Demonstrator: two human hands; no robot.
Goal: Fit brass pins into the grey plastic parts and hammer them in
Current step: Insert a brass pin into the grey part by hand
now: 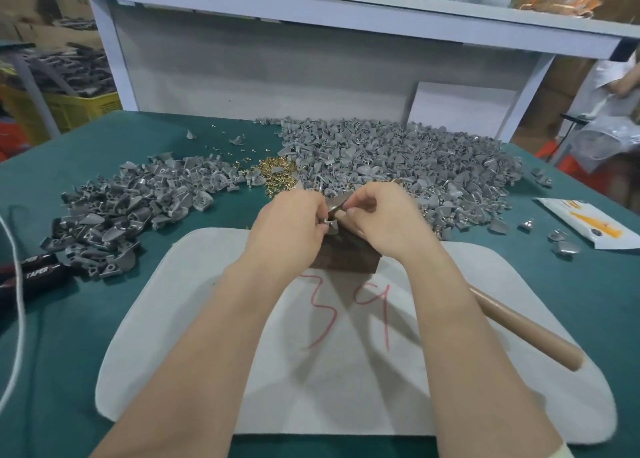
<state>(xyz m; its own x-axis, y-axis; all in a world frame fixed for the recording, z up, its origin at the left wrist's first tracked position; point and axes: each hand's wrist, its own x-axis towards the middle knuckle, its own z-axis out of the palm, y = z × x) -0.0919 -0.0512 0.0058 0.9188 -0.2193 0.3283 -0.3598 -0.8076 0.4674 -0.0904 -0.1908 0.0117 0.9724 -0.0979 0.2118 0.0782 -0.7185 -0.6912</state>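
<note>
My left hand [291,222] and my right hand [384,218] meet over a dark block [346,253] at the far end of a white mat [346,371]. Both pinch one grey plastic part [334,206] between their fingertips. Whether a brass pin is in my fingers is too small to tell. A heap of loose brass pins [277,173] lies just beyond my hands. A big pile of grey parts [398,159] spreads behind and to the right, a darker pile [131,208] to the left. A hammer's wooden handle [526,329] lies on the mat under my right forearm.
Black handled tools [38,270] and a white cord [17,319] lie at the left edge of the green table. A printed white packet [581,222] and a few stray parts sit at the right. A shelf frame stands behind; another person is at the far right.
</note>
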